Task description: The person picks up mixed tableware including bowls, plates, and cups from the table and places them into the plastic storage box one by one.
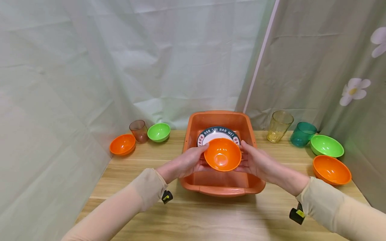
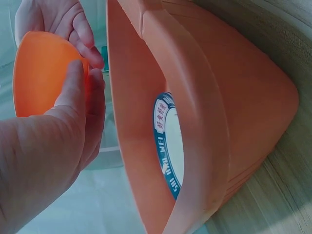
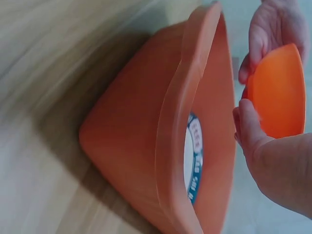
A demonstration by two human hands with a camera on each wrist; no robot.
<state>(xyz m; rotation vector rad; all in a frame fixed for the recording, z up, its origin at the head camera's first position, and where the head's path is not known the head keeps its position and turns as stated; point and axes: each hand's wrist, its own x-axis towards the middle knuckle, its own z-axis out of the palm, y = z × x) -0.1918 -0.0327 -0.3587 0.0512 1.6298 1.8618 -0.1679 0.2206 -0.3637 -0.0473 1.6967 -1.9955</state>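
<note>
Both hands hold an orange bowl (image 1: pixel 222 154) over the terracotta-coloured basin (image 1: pixel 221 190), one at each side. My left hand (image 1: pixel 193 161) has its thumb at the bowl's left rim and fingers beneath. On the opposite side, my right hand (image 1: pixel 256 160) supports it the same way, thumb near the rim. The left wrist view shows the bowl (image 2: pixel 41 73) raised above the basin's rim (image 2: pixel 195 97). Inside the basin lies a white plate (image 1: pixel 217 134) with a dark green lettered border, partly hidden by the bowl.
Left of the basin stand an orange bowl (image 1: pixel 122 145), a brownish cup (image 1: pixel 139 131) and a green bowl (image 1: pixel 159 132). To its right are a yellow glass (image 1: pixel 280 126), a teal cup (image 1: pixel 303 134), another green bowl (image 1: pixel 327 146) and another orange bowl (image 1: pixel 331 170). Pale curtains (image 1: pixel 181 60) hang behind.
</note>
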